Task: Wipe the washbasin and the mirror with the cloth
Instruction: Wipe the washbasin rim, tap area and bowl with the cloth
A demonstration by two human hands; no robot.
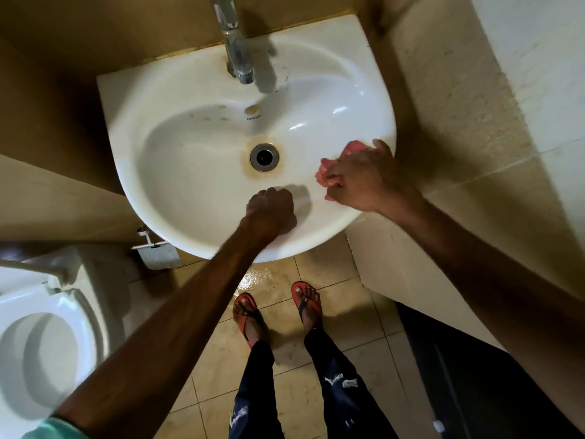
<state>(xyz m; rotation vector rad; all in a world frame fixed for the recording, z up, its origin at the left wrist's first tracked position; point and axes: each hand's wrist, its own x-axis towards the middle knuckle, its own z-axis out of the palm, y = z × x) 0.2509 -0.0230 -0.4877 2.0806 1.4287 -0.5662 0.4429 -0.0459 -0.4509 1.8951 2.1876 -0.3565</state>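
Cloth [326, 167] bunched under right hand [364, 179], inside washbasin [126, 160].

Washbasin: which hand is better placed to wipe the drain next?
Right, probably: the right hand grips the pink cloth inside the washbasin, right of the drain; the left hand rests curled on the front rim.

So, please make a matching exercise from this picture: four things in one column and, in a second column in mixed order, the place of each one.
Things
1. cloth
2. tap
3. drain
4. left hand

Places
a. in the middle of the washbasin bowl
b. on the near rim of the washbasin
c. under the right hand, at the right side of the bowl
d. at the back edge of the washbasin

Pairs: 1-c, 2-d, 3-a, 4-b
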